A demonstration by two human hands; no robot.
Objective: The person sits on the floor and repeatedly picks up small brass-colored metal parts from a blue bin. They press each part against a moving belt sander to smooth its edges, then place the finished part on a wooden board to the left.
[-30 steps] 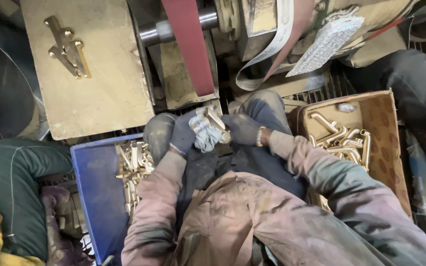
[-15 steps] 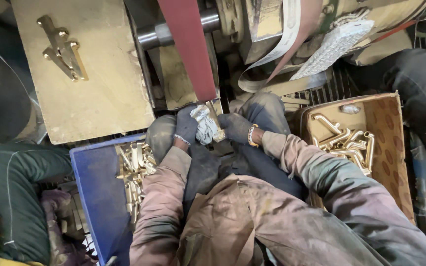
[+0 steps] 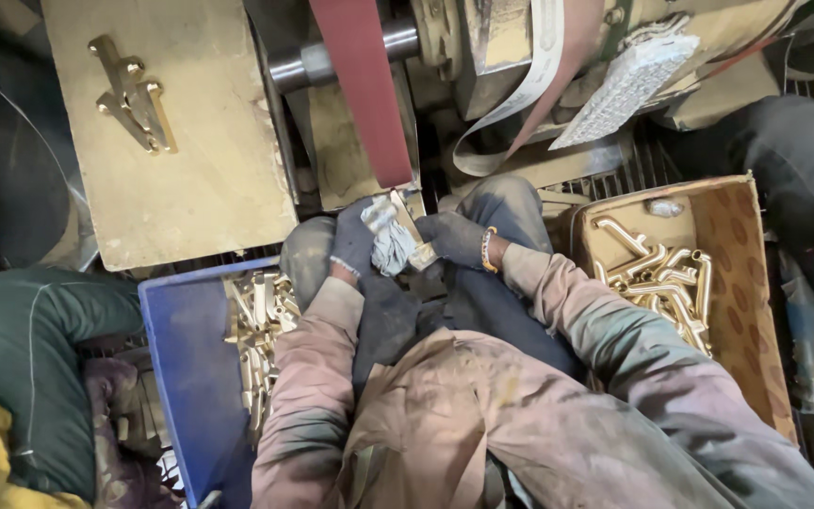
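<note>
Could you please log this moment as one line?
left hand: on rag-wrapped brass part | right hand: same | part: at red belt

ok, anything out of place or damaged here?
Mostly orderly: brass parts sit inside the blue crate and cardboard box. The odd bits: a loose pale belt strip droops off the machine by the red sanding belt, and one brass fitting lies alone on the flat plate.
</note>
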